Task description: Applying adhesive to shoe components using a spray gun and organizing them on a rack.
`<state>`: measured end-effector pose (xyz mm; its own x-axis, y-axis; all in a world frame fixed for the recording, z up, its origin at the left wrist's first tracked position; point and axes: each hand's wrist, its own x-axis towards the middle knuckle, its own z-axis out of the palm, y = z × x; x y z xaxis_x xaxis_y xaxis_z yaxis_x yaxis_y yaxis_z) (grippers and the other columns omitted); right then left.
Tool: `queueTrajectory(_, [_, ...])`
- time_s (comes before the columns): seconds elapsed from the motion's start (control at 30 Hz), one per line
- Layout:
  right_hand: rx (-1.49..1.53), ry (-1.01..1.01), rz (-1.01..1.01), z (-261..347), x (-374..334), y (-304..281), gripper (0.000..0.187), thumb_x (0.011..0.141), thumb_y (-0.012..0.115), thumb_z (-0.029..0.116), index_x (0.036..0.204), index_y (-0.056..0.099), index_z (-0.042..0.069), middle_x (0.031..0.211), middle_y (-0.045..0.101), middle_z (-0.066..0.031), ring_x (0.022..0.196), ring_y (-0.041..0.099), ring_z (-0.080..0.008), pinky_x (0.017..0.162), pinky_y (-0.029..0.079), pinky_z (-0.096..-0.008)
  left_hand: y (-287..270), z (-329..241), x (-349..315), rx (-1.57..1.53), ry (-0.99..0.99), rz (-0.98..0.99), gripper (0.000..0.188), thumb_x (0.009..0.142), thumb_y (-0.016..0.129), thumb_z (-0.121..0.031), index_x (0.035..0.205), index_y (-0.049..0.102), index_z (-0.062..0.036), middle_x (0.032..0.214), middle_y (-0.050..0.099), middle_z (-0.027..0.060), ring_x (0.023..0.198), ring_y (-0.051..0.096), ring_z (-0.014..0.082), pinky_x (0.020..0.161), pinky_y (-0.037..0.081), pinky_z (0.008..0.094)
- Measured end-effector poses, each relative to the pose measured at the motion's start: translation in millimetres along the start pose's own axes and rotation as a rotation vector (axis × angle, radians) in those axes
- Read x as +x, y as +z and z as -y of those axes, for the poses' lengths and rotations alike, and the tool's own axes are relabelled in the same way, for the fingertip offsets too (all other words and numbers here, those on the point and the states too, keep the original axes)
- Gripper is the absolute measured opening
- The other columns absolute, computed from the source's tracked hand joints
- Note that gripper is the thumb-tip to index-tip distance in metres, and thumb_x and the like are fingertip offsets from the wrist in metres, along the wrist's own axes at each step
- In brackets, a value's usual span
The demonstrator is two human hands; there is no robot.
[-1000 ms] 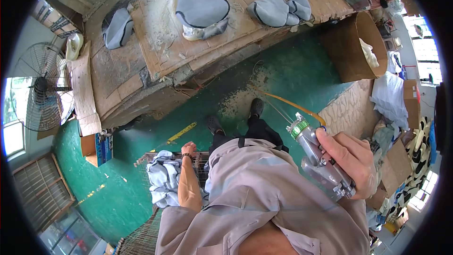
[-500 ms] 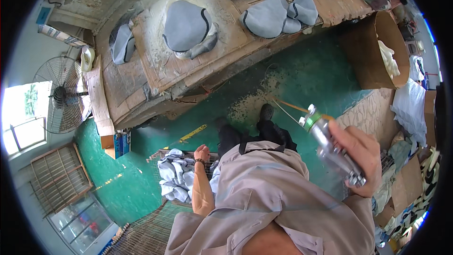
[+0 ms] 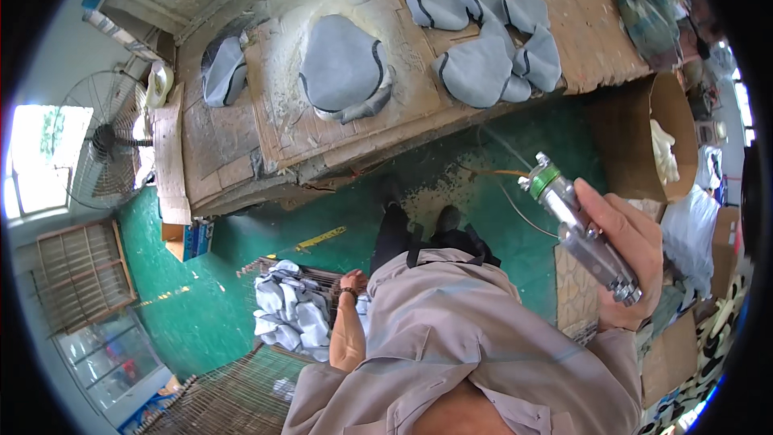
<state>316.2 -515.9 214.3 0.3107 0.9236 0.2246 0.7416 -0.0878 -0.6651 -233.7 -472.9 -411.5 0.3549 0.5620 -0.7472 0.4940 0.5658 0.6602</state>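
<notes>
- Head view, right hand (image 3: 632,246): the grip is clamped on the metal tool (image 3: 564,205), its thumb along the body.
- Head view, tool position: raised in front of the torso, to the person's right, well apart from the worktop (image 3: 584,44).
- Head view, tool orientation: long axis diagonal; the end with the green collar (image 3: 544,178) points to the upper left, toward the worktop, and the end with metal fittings to the lower right.
- Head view, left hand (image 3: 353,280): lowered just beside the pile of grey pieces (image 3: 291,306); whether its grip is apart or together cannot be told.
- Head view, worktop: carries several grey covers (image 3: 477,72) with dark edging.
</notes>
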Motion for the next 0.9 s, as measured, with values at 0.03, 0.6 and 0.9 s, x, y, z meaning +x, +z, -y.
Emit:
queueTrajectory(0.03, [0.056, -0.070, 0.067, -5, 7, 3, 0.052, 0.078, 0.074, 0.010, 0.126, 0.065, -0.008, 0.079, 0.063, -0.0143, 0.068, 0.061, -0.0221, 0.061, 0.045, -0.0317, -14, 3, -7, -0.021, -0.062, -0.101, 0.026, 0.098, 0.063, -0.021, 0.125, 0.064, -0.0174, 0.097, 0.073, 0.0053, 0.076, 0.070, 0.0269, 0.067, 0.056, 0.0441])
queueTrajectory(0.6, [0.038, -0.153, 0.436, 22, 41, 12, 0.077, 0.082, 0.063, 0.052, 0.121, 0.065, -0.015, 0.077, 0.064, -0.0169, 0.064, 0.064, -0.0240, 0.058, 0.045, -0.0341, -23, -186, 74, -0.166, 0.121, -0.460, 0.032, 0.094, 0.068, -0.016, 0.124, 0.069, -0.0055, 0.108, 0.074, 0.0061, 0.090, 0.069, 0.0145, 0.070, 0.055, 0.0288])
queueTrajectory(0.9, [-0.104, -0.365, 0.256, 11, 37, 23, 0.065, 0.066, 0.088, 0.014, 0.125, 0.067, -0.003, 0.070, 0.058, -0.0045, 0.054, 0.054, -0.0153, 0.049, 0.041, -0.0295, -8, -428, 81, -0.070, 0.944, -0.882, 0.026, 0.090, 0.066, 0.000, 0.115, 0.069, -0.0031, 0.112, 0.070, 0.0111, 0.104, 0.068, 0.0233, 0.086, 0.056, 0.0330])
